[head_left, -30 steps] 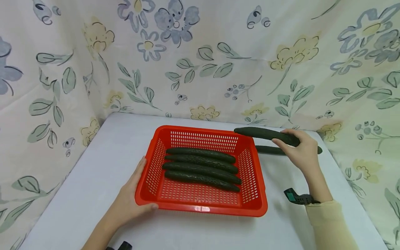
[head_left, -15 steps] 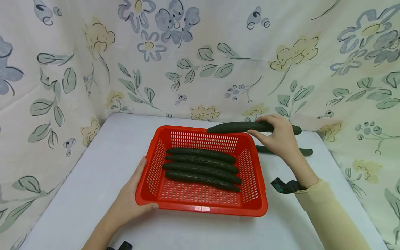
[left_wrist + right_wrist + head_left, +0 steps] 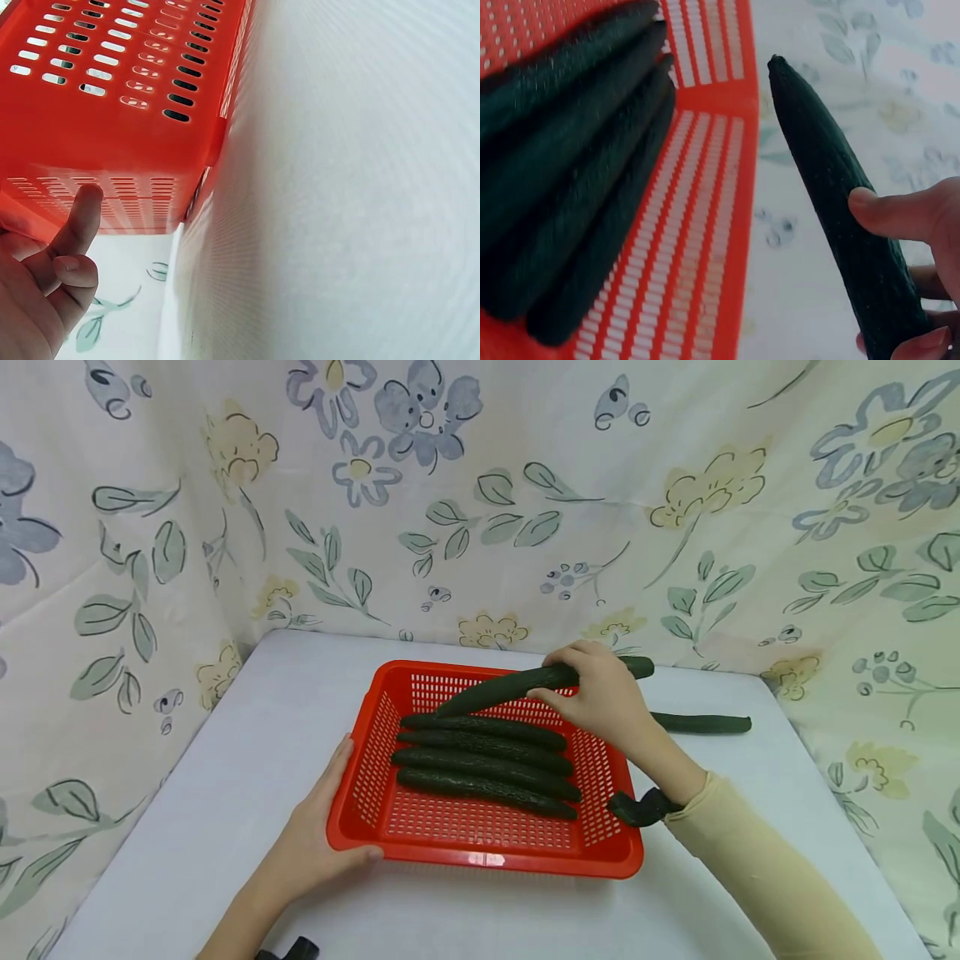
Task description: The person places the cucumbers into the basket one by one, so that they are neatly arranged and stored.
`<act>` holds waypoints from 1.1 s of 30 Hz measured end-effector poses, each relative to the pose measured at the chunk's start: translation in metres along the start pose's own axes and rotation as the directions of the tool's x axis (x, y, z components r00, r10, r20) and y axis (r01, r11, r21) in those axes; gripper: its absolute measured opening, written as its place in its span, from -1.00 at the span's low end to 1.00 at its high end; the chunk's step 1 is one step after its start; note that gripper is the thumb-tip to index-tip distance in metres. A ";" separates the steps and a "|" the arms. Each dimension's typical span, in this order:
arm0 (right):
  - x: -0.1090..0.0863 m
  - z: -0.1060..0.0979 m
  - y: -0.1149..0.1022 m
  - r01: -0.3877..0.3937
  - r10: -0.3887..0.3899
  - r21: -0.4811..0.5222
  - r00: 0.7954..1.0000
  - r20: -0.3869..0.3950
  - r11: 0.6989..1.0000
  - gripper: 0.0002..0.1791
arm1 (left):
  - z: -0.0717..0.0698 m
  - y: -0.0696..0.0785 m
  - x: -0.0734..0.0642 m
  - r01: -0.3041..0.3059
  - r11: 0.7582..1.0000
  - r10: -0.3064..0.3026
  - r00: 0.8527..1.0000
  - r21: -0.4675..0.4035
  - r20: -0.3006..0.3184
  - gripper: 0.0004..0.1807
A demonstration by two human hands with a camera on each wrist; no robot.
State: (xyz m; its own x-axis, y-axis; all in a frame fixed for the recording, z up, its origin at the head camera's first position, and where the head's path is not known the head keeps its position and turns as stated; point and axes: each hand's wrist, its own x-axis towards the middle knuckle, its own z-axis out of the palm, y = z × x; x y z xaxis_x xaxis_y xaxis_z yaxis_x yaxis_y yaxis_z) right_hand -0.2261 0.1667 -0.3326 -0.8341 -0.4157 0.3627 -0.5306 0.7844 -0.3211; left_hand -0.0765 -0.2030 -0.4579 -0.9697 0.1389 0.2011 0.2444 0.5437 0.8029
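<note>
My right hand (image 3: 600, 693) grips a dark green cucumber (image 3: 495, 690) around its middle, thumb on the near side. The cucumber slants above the back part of a red plastic basket (image 3: 480, 857), its left end low over the rearmost cucumber inside. In the right wrist view the thumb presses on the held cucumber (image 3: 832, 187). Several cucumbers (image 3: 487, 766) lie side by side in the basket, lengthwise. My left hand (image 3: 311, 839) holds the basket's near left corner, thumb at the front rim and fingers along the left side. In the left wrist view, bent fingers (image 3: 84, 217) meet its wall.
Another cucumber (image 3: 705, 724) lies on the white table (image 3: 187, 827) to the right of the basket, its left end hidden behind my right hand and the basket. A floral curtain (image 3: 480, 568) hangs around the table's back and sides.
My right hand has carried the cucumber leftward, from the basket's back right corner to over its inside, the left end tipping lower. The left hand and basket have stayed put.
</note>
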 end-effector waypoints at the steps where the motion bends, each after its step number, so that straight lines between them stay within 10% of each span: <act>1: 0.001 0.003 -0.004 0.002 -0.002 -0.003 1.000 0.015 1.000 -0.52 | 0.000 0.000 0.000 0.000 1.000 0.000 1.000 0.000 0.000 0.49; 22: 0.012 0.043 -0.059 0.054 -0.045 -0.045 0.982 0.183 0.998 -0.55 | 0.000 0.001 0.000 0.005 1.000 -0.005 1.000 -0.015 0.003 0.47; 33: 0.013 0.056 -0.075 0.077 -0.037 -0.103 0.939 0.342 0.992 -0.56 | -0.001 0.001 0.000 -0.009 1.000 0.009 1.000 -0.008 0.002 0.49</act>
State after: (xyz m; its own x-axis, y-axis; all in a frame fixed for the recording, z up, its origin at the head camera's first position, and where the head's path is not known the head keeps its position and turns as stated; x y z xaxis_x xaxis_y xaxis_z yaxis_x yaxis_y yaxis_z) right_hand -0.2055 0.0772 -0.3526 -0.8151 -0.5768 0.0537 -0.5747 0.7935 -0.2001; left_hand -0.0760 -0.2037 -0.4569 -0.9674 0.1457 0.2072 0.2532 0.5358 0.8055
